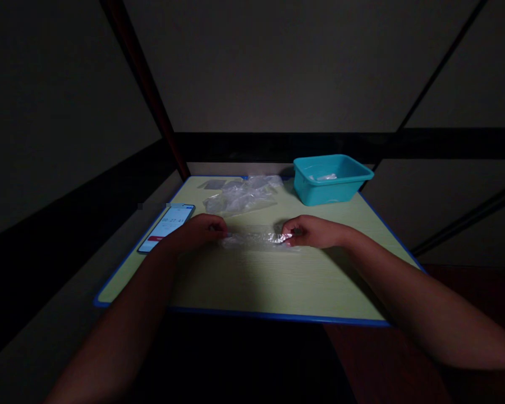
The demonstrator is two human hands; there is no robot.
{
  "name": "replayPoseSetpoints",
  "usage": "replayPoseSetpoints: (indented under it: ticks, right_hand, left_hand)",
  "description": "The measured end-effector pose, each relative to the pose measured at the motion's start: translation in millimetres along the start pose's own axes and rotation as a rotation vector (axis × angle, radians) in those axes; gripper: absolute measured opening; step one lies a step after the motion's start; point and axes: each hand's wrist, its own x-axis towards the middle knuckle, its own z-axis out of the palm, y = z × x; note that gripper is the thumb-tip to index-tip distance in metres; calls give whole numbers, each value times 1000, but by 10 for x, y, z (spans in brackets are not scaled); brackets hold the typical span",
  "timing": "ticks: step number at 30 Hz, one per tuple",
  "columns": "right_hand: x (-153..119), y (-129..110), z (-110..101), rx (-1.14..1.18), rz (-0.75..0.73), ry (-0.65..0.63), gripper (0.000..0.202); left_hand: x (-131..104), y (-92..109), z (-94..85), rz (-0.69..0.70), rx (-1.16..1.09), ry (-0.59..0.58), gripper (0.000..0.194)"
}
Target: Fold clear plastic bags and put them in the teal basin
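Nearest the camera, two bare forearms reach over a pale table; left hand and right hand pinch opposite ends of a clear plastic bag between them; likely light, limp, slippery, easily torn, best held at its end edges

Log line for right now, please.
left hand: grip on clear plastic bag | right hand: grip on same bag | phone: left side | teal basin: far right

Dim room, pale wall panels with dark strips, blue-edged yellowish table, reddish floor.
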Motion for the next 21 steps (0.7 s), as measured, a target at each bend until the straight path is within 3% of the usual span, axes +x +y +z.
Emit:
replayPoseSetpoints:
  ticks: [11,21]
  right_hand:
    - [77,186,2,-75,73,190,29]
    - [129,194,55,-252,202,325,23]
  left_hand:
    - [65,-78,44,27,-13,173,16]
    - [147,-205,112,84,0,215,19]
